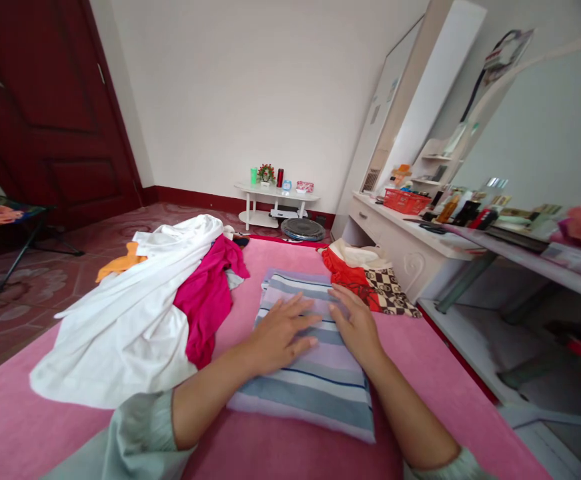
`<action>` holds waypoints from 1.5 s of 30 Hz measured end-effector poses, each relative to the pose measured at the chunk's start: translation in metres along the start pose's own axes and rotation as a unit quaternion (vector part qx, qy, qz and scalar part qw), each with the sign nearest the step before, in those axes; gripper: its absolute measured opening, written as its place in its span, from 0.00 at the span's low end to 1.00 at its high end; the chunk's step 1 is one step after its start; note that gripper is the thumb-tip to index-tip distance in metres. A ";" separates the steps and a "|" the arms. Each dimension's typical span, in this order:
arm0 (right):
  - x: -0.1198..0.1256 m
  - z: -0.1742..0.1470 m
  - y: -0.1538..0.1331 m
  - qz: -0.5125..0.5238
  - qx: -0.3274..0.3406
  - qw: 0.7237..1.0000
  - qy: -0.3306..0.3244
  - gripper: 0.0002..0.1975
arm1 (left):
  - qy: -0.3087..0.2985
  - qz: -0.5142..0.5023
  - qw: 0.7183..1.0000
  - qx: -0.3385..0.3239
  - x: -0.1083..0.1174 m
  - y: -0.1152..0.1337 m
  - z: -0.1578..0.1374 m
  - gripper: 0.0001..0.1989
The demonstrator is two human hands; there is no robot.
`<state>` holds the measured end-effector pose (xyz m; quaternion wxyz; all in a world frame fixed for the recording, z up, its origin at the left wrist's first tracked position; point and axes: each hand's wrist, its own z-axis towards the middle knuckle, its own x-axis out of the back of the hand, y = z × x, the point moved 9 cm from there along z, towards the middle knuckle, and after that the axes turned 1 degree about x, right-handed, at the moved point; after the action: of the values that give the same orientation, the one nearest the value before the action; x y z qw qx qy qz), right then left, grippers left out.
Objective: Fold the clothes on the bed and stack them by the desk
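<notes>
A striped cloth (315,393) in grey, lilac, white and navy lies folded into a flat rectangle on the pink bed cover (265,257). My left hand (283,333) rests on its left half, fingers spread. On the upper right part of the cloth lies my right hand (355,323), its fingers stretched out too. Neither hand grips anything. Left of the cloth is a loose heap with a white garment (135,333) and a magenta garment (210,300). To the right sit a red piece of clothing (347,277) and a brown-and-cream patterned cloth (393,290).
An orange cloth (120,261) pokes out behind the white garment. Along the right stands a white dressing table (387,223) with a red basket (405,200) and bottles. A small white table (275,190) is by the far wall. A folding chair (15,233) stands at left.
</notes>
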<state>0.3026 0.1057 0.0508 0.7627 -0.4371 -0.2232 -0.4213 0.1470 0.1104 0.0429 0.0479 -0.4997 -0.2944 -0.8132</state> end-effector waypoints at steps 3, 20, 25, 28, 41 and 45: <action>-0.034 -0.001 0.002 -0.049 0.003 0.989 -0.142 0.25 | -0.039 0.052 0.997 0.049 -0.018 -0.010 0.001 0.27; 0.043 -0.025 0.110 0.110 -0.276 0.947 0.126 0.13 | -0.072 0.024 0.995 0.068 -0.019 -0.006 -0.025 0.33; 0.021 -0.022 0.110 0.172 -0.291 0.938 0.077 0.14 | -0.114 -0.009 0.993 0.004 -0.024 0.031 -0.026 0.29; 0.002 -0.016 0.089 0.230 -0.260 0.937 0.045 0.22 | -0.152 -0.015 0.988 -0.026 -0.032 0.050 -0.029 0.26; 0.005 -0.008 0.063 0.088 -0.130 0.984 0.083 0.21 | 0.201 -0.031 0.947 0.250 0.035 -0.071 -0.020 0.20; -0.004 -0.003 0.050 -0.011 -0.077 0.996 0.047 0.22 | 0.186 -0.013 0.937 0.294 0.035 -0.096 -0.025 0.22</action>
<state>0.3419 0.1181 0.0229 0.7321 -0.4716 -0.1585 -0.4653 0.0745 0.1831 0.0225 0.2365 -0.2992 -0.5128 -0.7691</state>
